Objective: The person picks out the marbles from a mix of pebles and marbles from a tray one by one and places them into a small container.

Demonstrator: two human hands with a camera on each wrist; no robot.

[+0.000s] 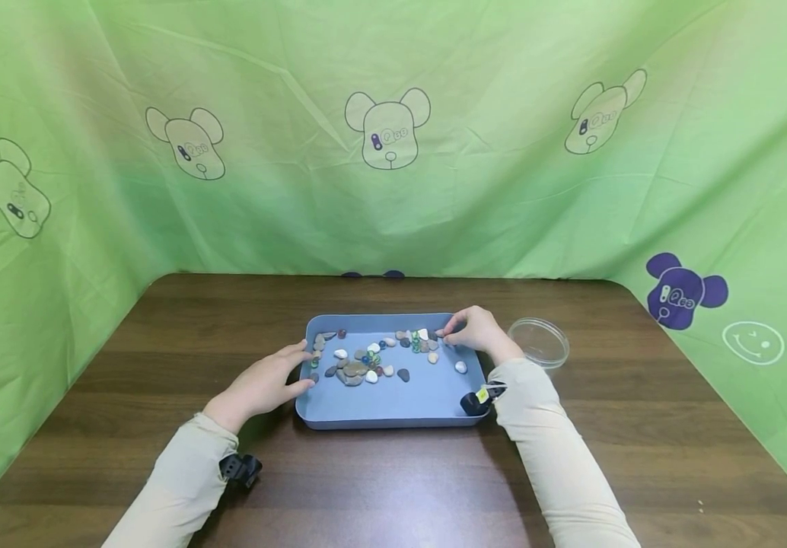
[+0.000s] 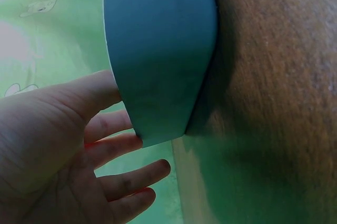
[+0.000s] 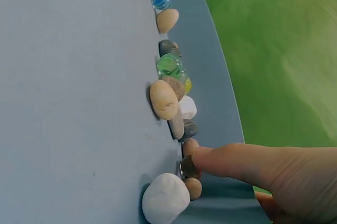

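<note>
A shallow blue tray [image 1: 421,399] holds pebbles and glass marbles. My left hand [image 1: 265,387] rests at its left rim, thumb and fingers spread; in the left wrist view some fingertips reach behind the tray wall [image 2: 158,50]. Near the back right corner, the thumb and index finger of my right hand [image 1: 479,332] pinch a small brown pebble [image 3: 189,166], which sits low among other stones. The right wrist view shows the thumb on it, the other fingers mostly hidden. Close by lie a large white stone [image 3: 166,198] and a green marble [image 3: 169,65].
A round clear plastic dish [image 1: 539,342] stands on the wooden table [image 1: 380,487], right of the tray. A pile of pebbles [image 1: 355,369] and marbles spreads over the tray's middle. Green printed cloth [image 1: 284,221] hangs behind the table and along its sides.
</note>
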